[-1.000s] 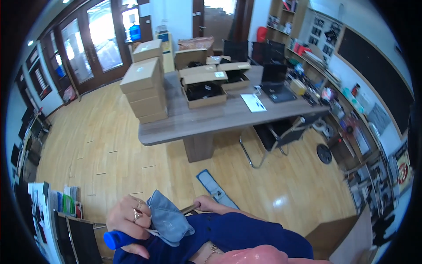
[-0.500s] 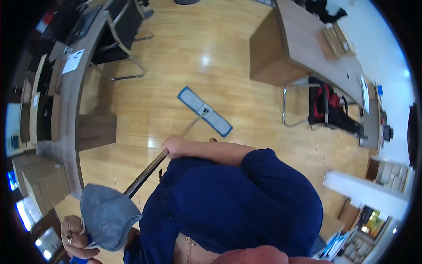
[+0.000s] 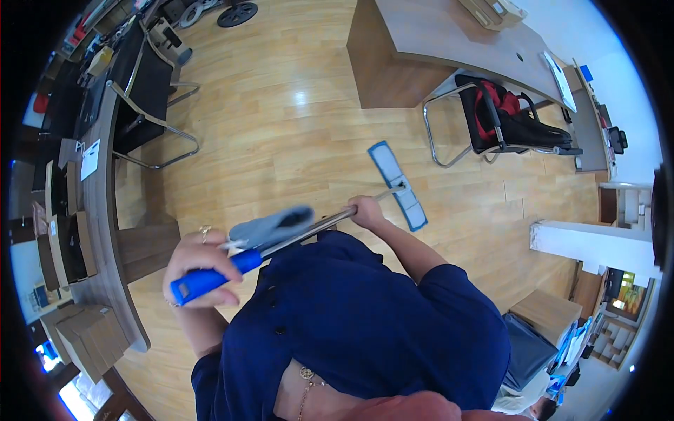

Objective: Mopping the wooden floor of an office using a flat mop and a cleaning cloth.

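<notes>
A flat floor mop spans the space in front of me, its grey pad with blue edges, the mop head point(image 3: 385, 161), lying on the wooden floor. My left hand point(image 3: 196, 263) is wrapped round the blue grip point(image 3: 207, 281) at the top of the pole. From its fingers a grey face mask point(image 3: 270, 228) hangs by a white loop, blurred and turned partly edge-on above the pole. Farther down, my right hand point(image 3: 366, 212) is closed round the metal pole point(image 3: 302, 234), not far from the mop head.
On the left stand a long desk point(image 3: 105, 189), a black chair point(image 3: 144, 102) with a metal frame and stacked cardboard boxes point(image 3: 88, 344). Ahead to the right is another desk point(image 3: 421, 42), with a chair point(image 3: 484, 123) holding a black and red item. A white post point(image 3: 590, 242) stands at right.
The mop head has swung right and turned steeper. My right hand has moved right with the pole. My left hand has risen from the lower left, bringing the blue grip and mask into clearer view.
</notes>
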Demonstrator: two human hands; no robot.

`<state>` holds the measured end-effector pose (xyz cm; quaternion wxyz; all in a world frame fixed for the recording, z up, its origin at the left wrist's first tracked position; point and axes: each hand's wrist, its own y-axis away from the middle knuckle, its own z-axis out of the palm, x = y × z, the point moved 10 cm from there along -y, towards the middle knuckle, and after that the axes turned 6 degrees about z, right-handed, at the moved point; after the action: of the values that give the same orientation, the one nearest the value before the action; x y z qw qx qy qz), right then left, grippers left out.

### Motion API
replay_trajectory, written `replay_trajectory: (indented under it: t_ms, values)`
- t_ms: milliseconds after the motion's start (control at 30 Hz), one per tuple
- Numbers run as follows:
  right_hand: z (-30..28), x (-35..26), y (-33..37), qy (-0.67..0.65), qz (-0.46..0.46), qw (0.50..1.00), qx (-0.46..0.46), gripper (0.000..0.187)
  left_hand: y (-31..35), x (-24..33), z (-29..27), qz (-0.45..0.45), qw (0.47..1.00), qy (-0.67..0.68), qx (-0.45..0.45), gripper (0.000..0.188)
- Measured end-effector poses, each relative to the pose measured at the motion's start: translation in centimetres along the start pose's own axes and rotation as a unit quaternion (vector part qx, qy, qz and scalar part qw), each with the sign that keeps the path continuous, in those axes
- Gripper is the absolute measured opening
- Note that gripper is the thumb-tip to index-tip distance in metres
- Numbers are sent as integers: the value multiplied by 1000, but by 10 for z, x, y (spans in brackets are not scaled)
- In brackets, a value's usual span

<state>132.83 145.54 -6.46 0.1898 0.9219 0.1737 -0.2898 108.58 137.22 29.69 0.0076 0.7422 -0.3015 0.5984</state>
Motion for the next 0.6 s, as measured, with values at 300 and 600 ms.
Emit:
replay_trajectory:
  t_ms: [300, 600]
  values:
    - [-11, 17, -14, 81, 28, 995, 42, 11, 16, -6, -9, -133, 982, -49, 125, 31]
    - [41, -130, -62, 28, -207, 978, -25, 12, 81, 100, -37, -63, 931, -248, 261, 32]
